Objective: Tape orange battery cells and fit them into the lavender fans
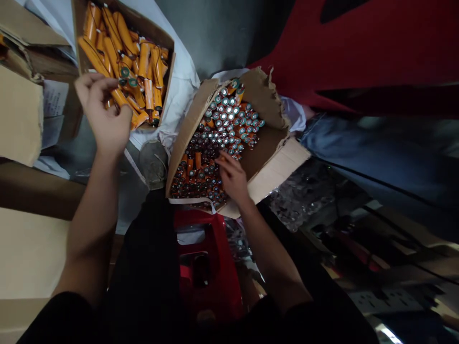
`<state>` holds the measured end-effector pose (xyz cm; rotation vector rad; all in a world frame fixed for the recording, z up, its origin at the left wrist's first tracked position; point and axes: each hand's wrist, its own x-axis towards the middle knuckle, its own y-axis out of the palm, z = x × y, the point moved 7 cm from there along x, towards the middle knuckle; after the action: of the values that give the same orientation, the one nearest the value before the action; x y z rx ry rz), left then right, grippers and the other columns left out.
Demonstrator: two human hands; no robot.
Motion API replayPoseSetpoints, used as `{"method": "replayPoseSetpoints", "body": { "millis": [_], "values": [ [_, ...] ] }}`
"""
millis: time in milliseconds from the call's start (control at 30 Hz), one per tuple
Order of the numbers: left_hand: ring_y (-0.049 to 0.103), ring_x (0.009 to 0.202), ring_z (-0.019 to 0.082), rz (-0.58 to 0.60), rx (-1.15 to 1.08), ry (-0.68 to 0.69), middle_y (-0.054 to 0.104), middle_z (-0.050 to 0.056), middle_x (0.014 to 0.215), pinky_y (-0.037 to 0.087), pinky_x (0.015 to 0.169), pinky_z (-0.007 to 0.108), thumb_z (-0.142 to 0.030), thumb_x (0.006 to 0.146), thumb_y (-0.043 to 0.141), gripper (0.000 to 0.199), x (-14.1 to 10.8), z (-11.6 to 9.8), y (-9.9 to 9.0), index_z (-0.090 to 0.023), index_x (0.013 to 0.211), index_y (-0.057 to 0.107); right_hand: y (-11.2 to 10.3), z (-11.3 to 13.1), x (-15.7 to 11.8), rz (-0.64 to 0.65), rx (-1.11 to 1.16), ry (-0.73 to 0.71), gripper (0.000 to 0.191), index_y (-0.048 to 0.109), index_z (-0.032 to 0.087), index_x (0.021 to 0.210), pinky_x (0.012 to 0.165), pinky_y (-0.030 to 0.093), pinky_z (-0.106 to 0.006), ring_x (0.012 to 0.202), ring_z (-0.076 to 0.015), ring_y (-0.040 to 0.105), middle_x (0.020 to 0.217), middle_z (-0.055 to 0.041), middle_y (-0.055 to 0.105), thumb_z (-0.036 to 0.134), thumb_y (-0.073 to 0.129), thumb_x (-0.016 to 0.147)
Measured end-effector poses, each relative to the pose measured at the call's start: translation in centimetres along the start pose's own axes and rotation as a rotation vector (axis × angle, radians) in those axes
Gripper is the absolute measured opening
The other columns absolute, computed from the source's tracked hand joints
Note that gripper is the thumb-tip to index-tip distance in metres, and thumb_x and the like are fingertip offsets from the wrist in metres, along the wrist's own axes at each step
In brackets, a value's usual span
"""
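My left hand (105, 112) hovers at the near left edge of a cardboard box (168, 88) of orange-wrapped battery packs (124, 31), some with dark wires. Its thumb and fingers are apart, with orange packs and two green-ringed battery ends just beyond the fingertips. My right hand (234, 177) reaches into a torn cardboard carton (188, 126) full of cylindrical batteries (227, 114) standing on end. Its fingertips are pinched on what looks like an orange battery (223, 158), partly hidden by the fingers. Farther cells show pale, shiny tops with green rings; nearer ones look darker.
A red plastic stool (224, 258) stands between my legs, beneath the carton. Cardboard boxes (21, 114) crowd the left. Another person's jeans-clad leg (369, 148) lies to the right, near clear plastic pieces (301, 196). A large red surface (376, 52) fills the upper right.
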<state>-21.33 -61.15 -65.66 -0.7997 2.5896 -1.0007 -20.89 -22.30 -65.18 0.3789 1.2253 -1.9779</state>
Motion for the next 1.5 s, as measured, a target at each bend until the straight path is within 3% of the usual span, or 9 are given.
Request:
{"method": "replayPoseSetpoints", "body": {
  "millis": [100, 167, 267, 400, 700, 933, 1133, 1333, 1500],
  "values": [
    [0.061, 0.144, 0.036, 0.093, 0.068, 0.109, 0.068, 0.008, 0.144, 0.046, 0.125, 0.064, -0.038, 0.092, 0.065, 0.038, -3.1, -1.7, 0.8, -0.036, 0.130, 0.070, 4.1, 2.6, -0.1, 0.084, -0.174, -0.020, 0.060, 0.065, 0.030, 0.155, 0.130, 0.039, -0.066, 0.167, -0.0376, 0.036, 0.179, -0.0134, 0.042, 0.058, 0.067, 0.101],
    [0.067, 0.136, 0.032, 0.362, 0.060, 0.310, 0.075, 0.008, 0.138, 0.051, 0.122, 0.058, -0.029, 0.094, 0.061, 0.045, -7.3, -5.5, 3.6, -0.034, 0.138, 0.069, 5.5, 3.1, -0.1, 0.102, -0.267, 0.005, 0.071, 0.065, 0.033, 0.155, 0.131, 0.037, -0.066, 0.168, -0.0414, 0.030, 0.181, -0.0119, 0.038, 0.068, 0.073, 0.094],
    [0.066, 0.142, 0.030, 0.939, 0.087, 0.539, 0.069, 0.014, 0.153, 0.053, 0.122, 0.049, -0.029, 0.100, 0.059, 0.057, -15.4, -10.4, 8.8, -0.025, 0.157, 0.060, 5.6, 1.9, 0.4, 0.078, -0.319, 0.035, 0.052, 0.070, 0.027, 0.148, 0.131, 0.039, -0.058, 0.163, -0.0369, 0.039, 0.179, -0.0131, 0.042, 0.053, 0.062, 0.104],
    [0.037, 0.165, 0.044, 1.174, 0.388, 0.594, 0.037, 0.030, 0.177, 0.034, 0.135, 0.054, -0.054, 0.098, 0.072, 0.092, -20.2, -11.4, 12.5, -0.003, 0.169, 0.042, 3.9, -0.9, 1.7, -0.102, -0.238, 0.046, 0.041, 0.074, 0.021, 0.137, 0.128, 0.044, -0.055, 0.154, -0.0328, 0.050, 0.170, -0.0163, 0.051, 0.034, 0.050, 0.107],
    [0.060, 0.137, 0.043, 1.176, 0.433, 0.631, 0.066, 0.030, 0.146, 0.036, 0.127, 0.057, -0.057, 0.106, 0.059, 0.093, -20.7, -11.4, 14.8, 0.001, 0.172, 0.032, 4.0, -2.4, -1.5, -0.437, 0.109, 0.116, 0.036, 0.072, 0.019, 0.131, 0.124, 0.051, -0.057, 0.148, -0.0328, 0.057, 0.157, -0.0210, 0.057, 0.037, 0.052, 0.107],
    [0.049, 0.151, 0.047, 1.094, 0.441, 0.567, 0.042, 0.038, 0.169, 0.038, 0.127, 0.055, -0.058, 0.102, 0.067, 0.104, -19.5, -12.6, 17.2, 0.009, 0.170, 0.027, 3.3, -4.6, 1.3, -0.368, 0.145, 0.176, 0.039, 0.072, 0.020, 0.133, 0.124, 0.051, -0.055, 0.140, -0.0319, 0.062, 0.142, -0.0194, 0.066, 0.042, 0.051, 0.108],
    [0.047, 0.154, 0.045, 1.134, 0.232, 0.645, 0.055, 0.031, 0.159, 0.041, 0.126, 0.058, -0.041, 0.105, 0.061, 0.078, -20.1, -13.2, 19.0, -0.004, 0.170, 0.038, 3.0, -7.5, -0.5, -0.336, 0.386, 0.165, 0.054, 0.067, 0.024, 0.145, 0.134, 0.038, -0.058, 0.154, -0.0277, 0.052, 0.157, -0.0156, 0.061, 0.056, 0.039, 0.111],
    [0.048, 0.152, 0.043, 0.992, 0.086, 0.349, 0.052, 0.029, 0.162, 0.040, 0.128, 0.060, -0.035, 0.100, 0.059, 0.075, -21.9, -12.9, 19.1, -0.003, 0.166, 0.043, 3.8, -7.6, -1.1, -0.516, 0.596, 0.314, 0.073, 0.076, 0.021, 0.125, 0.130, 0.043, -0.056, 0.141, -0.0271, 0.063, 0.142, -0.0161, 0.069, 0.068, 0.022, 0.112],
    [0.059, 0.140, 0.030, 0.951, -0.084, 0.155, 0.067, 0.018, 0.149, 0.046, 0.125, 0.050, -0.036, 0.113, 0.035, 0.054, -21.1, -12.0, 21.7, -0.013, 0.158, 0.055, 4.7, -6.6, -1.4, -0.588, 0.639, 0.345, 0.062, 0.074, 0.022, 0.130, 0.131, 0.042, -0.054, 0.141, -0.0253, 0.063, 0.144, -0.0139, 0.068, 0.067, 0.036, 0.110]
  ]
}}
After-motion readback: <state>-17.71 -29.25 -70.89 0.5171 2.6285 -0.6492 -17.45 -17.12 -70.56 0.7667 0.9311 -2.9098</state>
